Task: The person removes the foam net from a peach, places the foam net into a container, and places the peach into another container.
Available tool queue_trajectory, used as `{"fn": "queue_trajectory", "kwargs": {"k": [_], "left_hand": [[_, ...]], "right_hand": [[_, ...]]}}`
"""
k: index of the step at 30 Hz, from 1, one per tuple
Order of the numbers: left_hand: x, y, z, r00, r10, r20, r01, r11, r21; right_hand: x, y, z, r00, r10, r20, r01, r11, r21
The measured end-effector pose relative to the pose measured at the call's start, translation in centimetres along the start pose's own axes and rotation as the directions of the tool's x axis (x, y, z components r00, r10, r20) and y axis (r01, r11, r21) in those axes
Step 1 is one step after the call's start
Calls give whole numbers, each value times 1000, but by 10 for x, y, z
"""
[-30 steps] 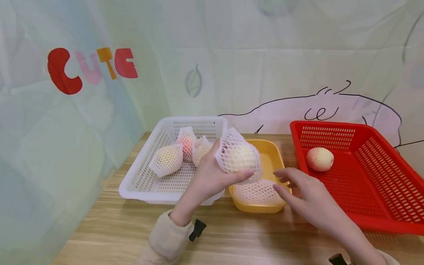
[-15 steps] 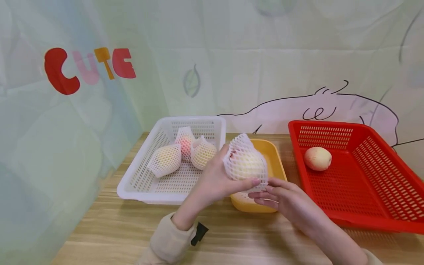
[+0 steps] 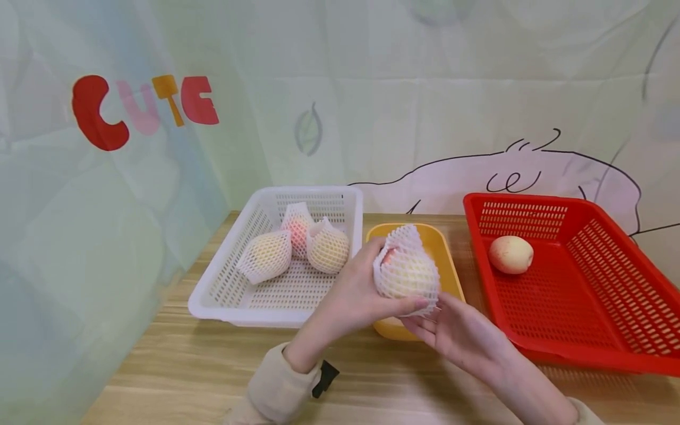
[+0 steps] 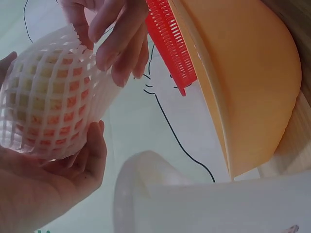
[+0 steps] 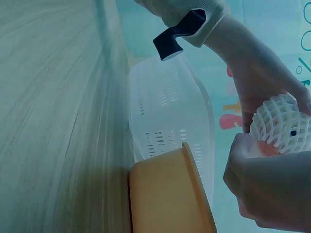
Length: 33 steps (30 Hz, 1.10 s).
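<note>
In the head view my left hand [image 3: 350,298] holds a peach in a white foam net [image 3: 408,274], gripping its side with the thumb across the front. Red and pale yellow peach skin [image 4: 51,104] shows through the mesh in the left wrist view. My right hand [image 3: 467,336] is at the net's lower end, its fingers under it. Seen from the left wrist, the right fingers [image 4: 109,53] curl at the net's edge and seem to pinch it; the exact contact is partly hidden. Behind and below both hands is the yellow tray [image 3: 443,260].
A white basket [image 3: 249,319] on the left holds several netted peaches [image 3: 265,257]. On the right, a red basket [image 3: 595,295] contains one bare peach [image 3: 511,255]. The wooden table [image 3: 186,366] extends in front, and a printed cloth [image 3: 372,118] hangs behind.
My left hand has carried the netted peach right and slightly down. My right hand has moved left from above the tray's right side to the net's lower end.
</note>
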<state>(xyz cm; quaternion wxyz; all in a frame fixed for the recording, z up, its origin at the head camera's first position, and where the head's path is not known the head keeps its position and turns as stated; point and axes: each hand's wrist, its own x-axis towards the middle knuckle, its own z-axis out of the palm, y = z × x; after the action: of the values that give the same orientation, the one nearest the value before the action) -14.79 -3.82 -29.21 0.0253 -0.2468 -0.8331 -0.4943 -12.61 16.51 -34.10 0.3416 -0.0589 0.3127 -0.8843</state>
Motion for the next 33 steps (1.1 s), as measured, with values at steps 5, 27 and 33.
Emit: {"fn": "queue_trajectory", "kwargs": {"k": [5, 27, 33], "left_hand": [[0, 1, -1, 1000, 1, 1, -1, 1000, 19], [-1, 2, -6, 998, 65, -12, -63, 992, 113], [-1, 2, -7, 996, 89, -19, -86, 991, 106]], "right_hand": [[0, 0, -1, 1000, -6, 9, 6, 999, 38], [6, 3, -10, 963, -22, 270, -6, 995, 103], [7, 4, -11, 953, -31, 300, 0, 995, 102]]}}
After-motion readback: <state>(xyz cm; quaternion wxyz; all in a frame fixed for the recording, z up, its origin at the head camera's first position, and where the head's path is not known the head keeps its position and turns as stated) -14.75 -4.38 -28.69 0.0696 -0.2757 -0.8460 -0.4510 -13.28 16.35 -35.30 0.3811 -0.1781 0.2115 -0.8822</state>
